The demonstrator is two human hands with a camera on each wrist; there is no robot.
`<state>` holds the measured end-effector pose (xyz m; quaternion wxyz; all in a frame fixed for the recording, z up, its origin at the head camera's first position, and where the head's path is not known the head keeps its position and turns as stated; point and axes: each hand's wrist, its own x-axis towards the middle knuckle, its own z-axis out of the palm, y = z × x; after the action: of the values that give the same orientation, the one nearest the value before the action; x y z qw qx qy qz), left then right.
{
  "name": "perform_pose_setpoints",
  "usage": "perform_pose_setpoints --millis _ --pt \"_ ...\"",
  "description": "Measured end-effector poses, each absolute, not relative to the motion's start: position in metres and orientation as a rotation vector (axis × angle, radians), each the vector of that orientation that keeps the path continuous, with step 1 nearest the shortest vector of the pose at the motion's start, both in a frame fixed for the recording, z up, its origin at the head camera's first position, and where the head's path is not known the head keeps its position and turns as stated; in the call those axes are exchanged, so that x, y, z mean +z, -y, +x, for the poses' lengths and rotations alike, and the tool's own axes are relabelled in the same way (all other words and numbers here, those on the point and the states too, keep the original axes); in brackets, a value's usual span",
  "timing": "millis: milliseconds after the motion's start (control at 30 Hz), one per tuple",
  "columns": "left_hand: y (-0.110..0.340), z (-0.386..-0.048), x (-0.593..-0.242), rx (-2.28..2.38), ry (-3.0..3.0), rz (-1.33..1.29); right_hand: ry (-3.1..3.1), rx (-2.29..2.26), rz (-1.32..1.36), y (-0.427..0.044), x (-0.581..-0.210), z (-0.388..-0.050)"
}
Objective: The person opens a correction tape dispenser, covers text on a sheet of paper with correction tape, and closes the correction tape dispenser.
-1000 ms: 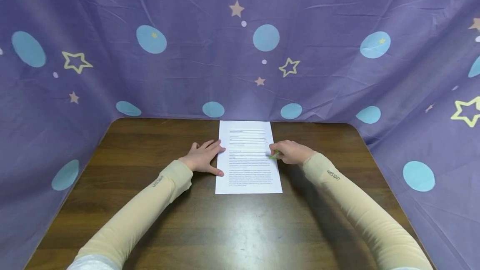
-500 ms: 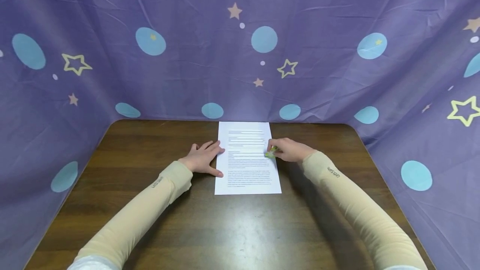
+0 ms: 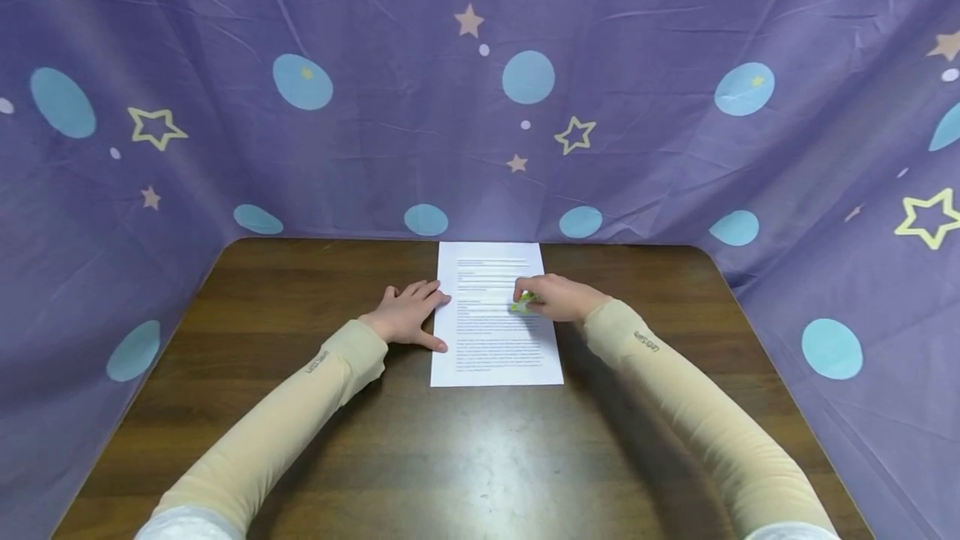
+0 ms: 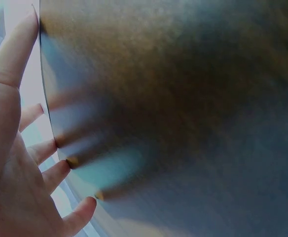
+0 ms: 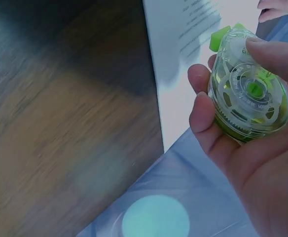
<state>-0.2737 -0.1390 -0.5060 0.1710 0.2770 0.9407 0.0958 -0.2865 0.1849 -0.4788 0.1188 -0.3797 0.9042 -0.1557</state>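
Clear plastic tape dispenser [image 5: 246, 86], rounded, green hub [image 5: 255, 89], green tip [image 5: 220, 39]

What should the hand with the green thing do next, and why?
Perhaps slide the green dispenser gently left across the page: the right hand holds it over the right part of the text, more text lies leftward, and the left hand rests at the page's left edge.

Cream sleeves [image 3: 277, 423], dark lettering [image 3: 646, 342] near cuffs [image 3: 363, 352]; white fabric [image 3: 190, 523] beyond.
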Motion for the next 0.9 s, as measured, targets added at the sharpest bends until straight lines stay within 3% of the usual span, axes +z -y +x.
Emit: perform_pose_setpoints --millis 900 --pt "0.143 -0.28 -0.517 0.297 -2.657 0.798 -2.578 -0.397 -1.217 -0.128 -0.481 -0.283"
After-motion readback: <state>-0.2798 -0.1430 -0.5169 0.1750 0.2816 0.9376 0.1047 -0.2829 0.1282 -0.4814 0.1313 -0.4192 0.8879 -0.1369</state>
